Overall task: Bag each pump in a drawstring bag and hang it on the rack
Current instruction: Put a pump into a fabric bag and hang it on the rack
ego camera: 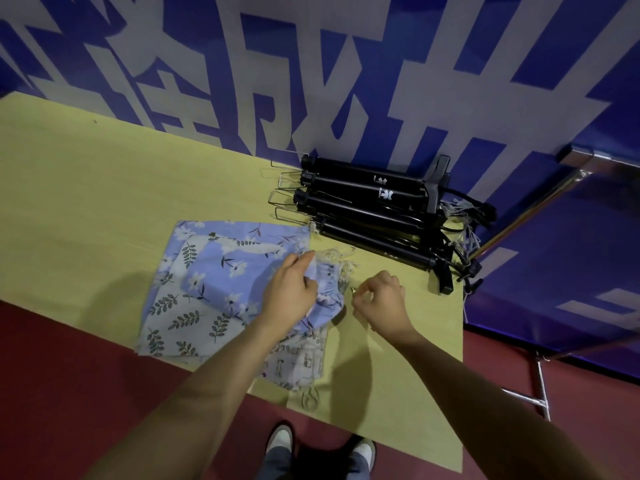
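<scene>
Status: early stage. No pump is bagged and nothing hangs on the rack (533, 206), whose chrome rail runs beyond and to the right of the right hand.

Left hand (289, 292): fingers curled, gripping the gathered mouth of the top drawstring bag (221, 271) of the stack under and to the left of that hand.

Right hand (379, 299): fingers bent in a pinch just right of the bag mouth, probably on a drawstring cord; the cord itself is too thin to confirm.

Pumps (367, 209): four black units, side by side, untouched, beyond both hands toward the rack.

Bags: at least three overlapping floral pieces; the exact count cannot be determined.

Remaining: open the bag, insert a pump, draw it closed, hang it; repeat for each pump.
</scene>
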A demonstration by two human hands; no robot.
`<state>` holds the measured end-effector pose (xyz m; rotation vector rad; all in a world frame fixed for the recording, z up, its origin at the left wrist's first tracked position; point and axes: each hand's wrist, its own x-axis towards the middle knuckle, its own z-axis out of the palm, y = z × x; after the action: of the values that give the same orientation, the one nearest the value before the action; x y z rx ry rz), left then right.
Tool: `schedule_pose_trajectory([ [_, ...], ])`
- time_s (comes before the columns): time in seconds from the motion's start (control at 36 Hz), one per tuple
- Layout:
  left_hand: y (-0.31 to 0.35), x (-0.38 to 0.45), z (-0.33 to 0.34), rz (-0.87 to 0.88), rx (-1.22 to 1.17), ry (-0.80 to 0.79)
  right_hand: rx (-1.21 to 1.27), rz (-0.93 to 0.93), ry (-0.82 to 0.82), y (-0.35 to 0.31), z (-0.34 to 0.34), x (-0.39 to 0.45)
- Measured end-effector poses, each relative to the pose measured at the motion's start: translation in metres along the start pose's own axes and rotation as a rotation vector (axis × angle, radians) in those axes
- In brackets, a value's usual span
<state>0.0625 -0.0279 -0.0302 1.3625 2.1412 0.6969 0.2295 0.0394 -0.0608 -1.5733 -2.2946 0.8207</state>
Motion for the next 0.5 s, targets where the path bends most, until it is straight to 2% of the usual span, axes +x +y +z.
schedule_pose_trajectory([
  [0.08, 0.000, 0.003, -0.010, -0.002, -0.003, -0.022, 0.202, -0.023, 0.057, -0.029, -0.005, 0.010],
  [0.17, 0.002, 0.004, -0.019, -0.006, -0.013, -0.071, 0.295, -0.045, -0.003, -0.055, -0.006, 0.017],
  [0.33, 0.006, 0.008, -0.053, 0.070, -0.094, -0.060, 0.076, -0.081, -0.137, -0.083, 0.001, 0.027],
  [0.5, 0.014, 0.031, -0.095, 0.124, -0.018, 0.020, 0.011, -0.149, -0.046, -0.106, -0.007, 0.037],
])
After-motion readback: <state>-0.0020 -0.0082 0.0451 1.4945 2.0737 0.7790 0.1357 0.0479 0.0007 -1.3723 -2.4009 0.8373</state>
